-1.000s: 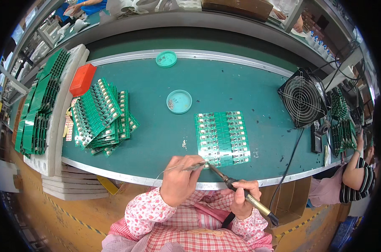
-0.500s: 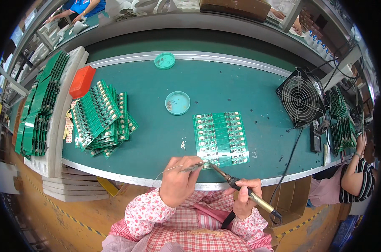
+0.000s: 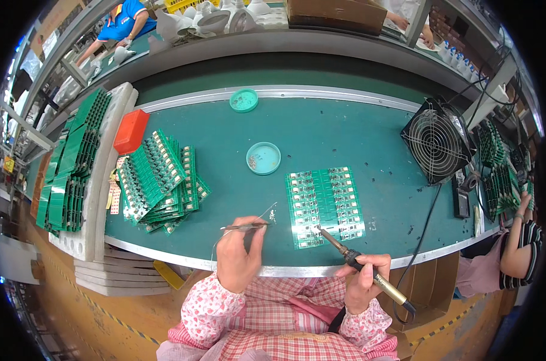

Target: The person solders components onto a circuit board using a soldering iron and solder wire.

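While the left hand (image 3: 240,259) pinches thin metal tweezers (image 3: 246,227) just beside the green panel of small circuit boards (image 3: 325,204) lying flat on the green conveyor belt (image 3: 345,138), the right hand (image 3: 363,283), fingers wrapped pen-fashion round a black-handled soldering iron (image 3: 351,257), sets its tip on the panel's near edge, apparently for fine control.

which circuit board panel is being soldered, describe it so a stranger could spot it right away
On the green work surface, look left of the black fan, just beyond the person's hands. A flat green circuit board panel lies there alone, with the soldering iron in the right hand tipped at its near edge. Unlike the fanned pile of boards at left, it lies single and flat.
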